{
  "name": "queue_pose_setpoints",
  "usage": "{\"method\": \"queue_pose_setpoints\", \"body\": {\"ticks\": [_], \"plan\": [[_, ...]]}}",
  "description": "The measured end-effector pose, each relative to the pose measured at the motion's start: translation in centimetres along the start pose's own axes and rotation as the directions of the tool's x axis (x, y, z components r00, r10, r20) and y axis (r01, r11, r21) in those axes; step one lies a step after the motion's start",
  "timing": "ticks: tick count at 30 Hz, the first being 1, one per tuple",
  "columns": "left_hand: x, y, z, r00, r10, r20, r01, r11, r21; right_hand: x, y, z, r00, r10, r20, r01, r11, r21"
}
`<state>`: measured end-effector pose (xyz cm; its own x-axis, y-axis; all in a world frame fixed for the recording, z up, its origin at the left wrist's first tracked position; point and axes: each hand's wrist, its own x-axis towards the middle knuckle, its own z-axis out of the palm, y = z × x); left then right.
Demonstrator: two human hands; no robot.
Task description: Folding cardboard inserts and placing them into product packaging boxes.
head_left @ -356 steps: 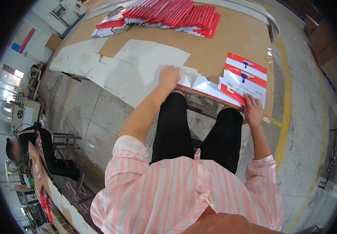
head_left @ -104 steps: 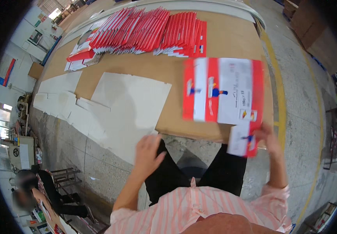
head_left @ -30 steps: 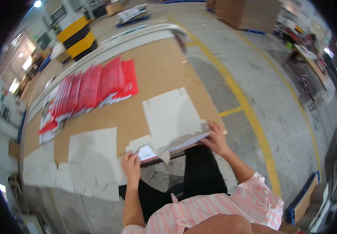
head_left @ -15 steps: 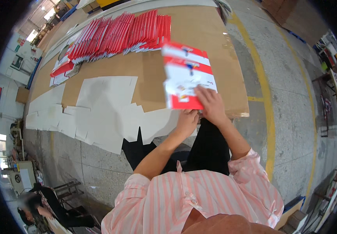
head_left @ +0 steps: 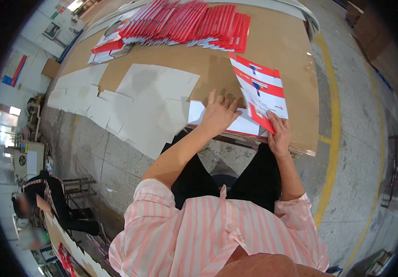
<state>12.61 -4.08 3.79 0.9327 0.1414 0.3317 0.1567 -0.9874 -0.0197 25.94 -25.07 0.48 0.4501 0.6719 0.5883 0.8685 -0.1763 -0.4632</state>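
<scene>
A red-and-white printed cardboard carton (head_left: 273, 94) stands tilted up at the table's near edge. My right hand (head_left: 278, 134) grips its lower right corner, thumb and fingers closed on it. My left hand (head_left: 219, 113) is open, fingers spread, resting over a white panel with a red edge (head_left: 247, 125) that lies flat below the raised part. Whether this panel belongs to the same carton I cannot tell. A white flap (head_left: 195, 111) shows just left of my left hand.
Many red-and-white flat cartons (head_left: 176, 25) lean in an overlapping row at the table's far side. White cardboard sheets (head_left: 150, 99) overlap on the left of the brown tabletop (head_left: 300, 106). At lower left, another person (head_left: 47, 198) sits at a separate table.
My left hand has moved from the carton's lower edge onto the flat white panel and spread out. My right hand has shifted to the corner. The carton now spreads apart; the view has shifted.
</scene>
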Motion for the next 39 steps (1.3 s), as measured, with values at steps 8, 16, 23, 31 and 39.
{"method": "queue_pose_setpoints", "body": {"ticks": [8,16,23,31,39], "plan": [[-8.7,-4.8,-0.2,0.776,-0.622,0.109,0.622,0.782,0.039,0.0,-0.3,0.8,0.973,-0.035,0.23,0.122,0.919,-0.375],[-8.0,-3.6,2.2,0.991,-0.125,0.044,0.121,0.988,0.095,-1.8,-0.1,-0.7,0.975,0.062,0.215,0.06,0.853,-0.519],[-9.8,-10.9,-4.6,0.975,0.117,0.191,-0.083,0.981,-0.175,-2.4,0.5,-1.8,0.985,0.03,0.171,0.051,0.893,-0.447],[-7.7,-10.5,-0.6,0.963,-0.266,-0.053,0.27,0.958,0.094,-2.5,0.6,-1.3,0.988,0.028,0.152,0.046,0.884,-0.465],[-7.7,-5.0,-0.3,0.25,-0.866,0.433,0.089,-0.424,-0.901,-2.9,0.7,-2.6,0.986,0.11,0.129,-0.055,0.928,-0.367]]}}
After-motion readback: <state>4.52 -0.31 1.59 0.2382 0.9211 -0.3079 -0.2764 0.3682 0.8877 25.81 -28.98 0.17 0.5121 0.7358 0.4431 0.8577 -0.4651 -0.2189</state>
